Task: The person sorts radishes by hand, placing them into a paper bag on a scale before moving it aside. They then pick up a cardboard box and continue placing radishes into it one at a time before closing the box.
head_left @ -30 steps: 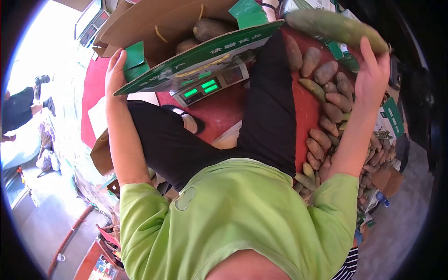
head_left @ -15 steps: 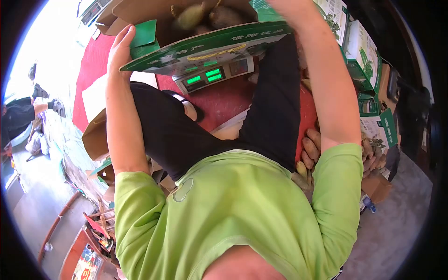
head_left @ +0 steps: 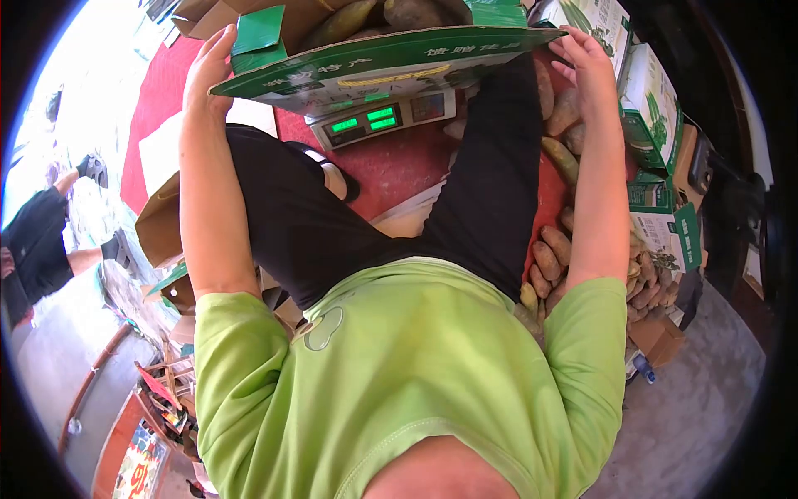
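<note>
In front of me is an open carton (head_left: 399,62) with a green printed flap folded toward me. Several mud-stained root vegetables that look like radishes (head_left: 345,23) lie inside. Its lower front overlaps a digital scale (head_left: 381,119) with lit green readouts. At the flap's left end is my left hand (head_left: 209,71), its fingers stretched out along the carton's side beside a green tab (head_left: 258,40). My right hand (head_left: 586,62) is at the flap's right corner, fingers apart, the fingertips touching or very close to the edge. No vegetable shows in either hand.
Loose radishes (head_left: 549,262) lie along my right side on red cloth (head_left: 399,170). Printed cartons (head_left: 652,108) are stacked farther right. An open brown carton (head_left: 162,220) stands by my left leg. Another person's legs (head_left: 41,237) show at the far left.
My right hand has moved from above the carton out to the flap's right corner. My left hand stays at the left end. The other person's legs have shifted.
</note>
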The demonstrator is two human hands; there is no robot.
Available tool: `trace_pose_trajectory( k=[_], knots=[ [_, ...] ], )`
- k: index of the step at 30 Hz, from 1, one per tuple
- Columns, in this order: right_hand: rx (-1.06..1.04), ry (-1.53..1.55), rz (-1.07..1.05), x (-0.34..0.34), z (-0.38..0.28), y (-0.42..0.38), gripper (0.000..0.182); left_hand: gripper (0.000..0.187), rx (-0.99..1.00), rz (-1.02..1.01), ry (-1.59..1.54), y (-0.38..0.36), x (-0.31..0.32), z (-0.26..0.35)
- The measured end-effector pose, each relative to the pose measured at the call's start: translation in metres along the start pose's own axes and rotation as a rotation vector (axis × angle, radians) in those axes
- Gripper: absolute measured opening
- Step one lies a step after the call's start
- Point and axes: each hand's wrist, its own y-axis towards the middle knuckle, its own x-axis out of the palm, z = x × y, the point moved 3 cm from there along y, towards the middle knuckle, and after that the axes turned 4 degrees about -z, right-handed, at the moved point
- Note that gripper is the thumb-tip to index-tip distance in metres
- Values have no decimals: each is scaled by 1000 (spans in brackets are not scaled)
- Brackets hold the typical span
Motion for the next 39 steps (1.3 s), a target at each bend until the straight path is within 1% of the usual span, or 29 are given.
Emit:
trace_pose_trajectory(
  k=[2, 6, 10, 16, 21, 24, 26, 27, 28, 29, 30, 31, 32, 33, 34, 35, 36, 39],
  knots=[
    [23, 27, -8, -1, 9, 4, 34, 47, -4, -34, -1, 3, -1, -1],
    [35, 95, -91, 2, 25, 19, 35, 47, -6, -63, 25, 8, -6, -5],
    [55, 73, -145, 23, 14, 14, 34, 48, -10, -55, 9, 4, -4, -5],
    [94, 47, -146, 37, 15, 16, 37, 48, -5, -41, 35, -1, -3, -4],
    [72, 62, -158, 44, 12, 13, 37, 49, 24, -31, 90, -5, 0, -1],
    [60, 79, -153, 44, 13, 14, 36, 50, 1, -24, 116, -8, 4, 1],
    [89, 74, -165, 45, 13, 17, 37, 52, -7, -19, 127, -5, 2, -2],
    [91, 100, -177, 47, 11, 16, 39, 53, 31, -60, 164, 3, -4, -6],
    [107, 92, -138, 45, 17, 20, 43, 54, 65, -89, 167, 0, -1, -5],
    [146, 32, -98, 46, 17, 20, 47, 56, 58, -54, 218, -2, -1, -4],
    [135, 19, -104, 54, 5, 10, 48, 55, 110, -64, 251, -3, -1, -3],
    [166, 66, -149, 50, 14, 20, 47, 56, 88, -59, 236, -9, 3, 0],
    [150, 143, -222, 51, 18, 23, 46, 59, 99, -53, 167, -16, 7, 3],
    [127, 142, -216, 52, 18, 23, 44, 62, 123, -39, 291, -5, -2, -3],
    [110, 174, -219, 53, 20, 26, 40, 64, 103, -45, 199, -3, -1, -6],
    [98, 213, -294, 54, 17, 26, 38, 64, 110, -38, 198, -3, -1, -5],
    [92, 212, -292, 55, 18, 28, 38, 64, 109, -42, 140, -9, 2, -2],
    [79, 194, -298, 51, 26, 35, 37, 64, 120, 4, 103, -20, 6, 8]
  ],
)
